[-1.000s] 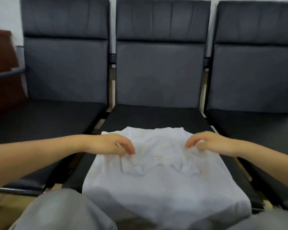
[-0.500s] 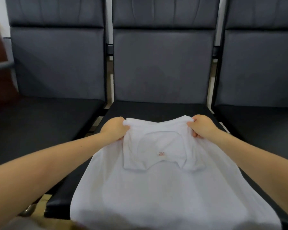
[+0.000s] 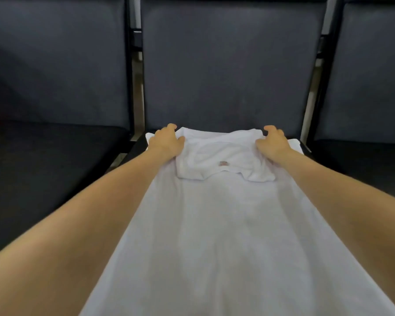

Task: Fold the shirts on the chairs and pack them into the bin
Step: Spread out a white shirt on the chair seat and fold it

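Holding the white shirt [image 3: 214, 224] collar end with my left hand [image 3: 167, 142] and right hand [image 3: 273, 142], fingers curled on cloth, I should pull evenly so it lies flat on the chair [image 3: 226, 76].

1. The white shirt [image 3: 214, 224] lies flat along the seat of the middle chair [image 3: 226, 71], stretching from the backrest toward me and running out of view at the bottom edge.
2. Its top part is folded back over the body, a rumpled flap with a small reddish label [image 3: 224, 163] showing on it.
3. My left hand [image 3: 167, 142] grips the far left corner of that fold, fingers curled over the edge.
4. My right hand [image 3: 271, 142] grips the far right corner the same way.
5. A bit of white cloth pokes out beyond each hand near the backrest.
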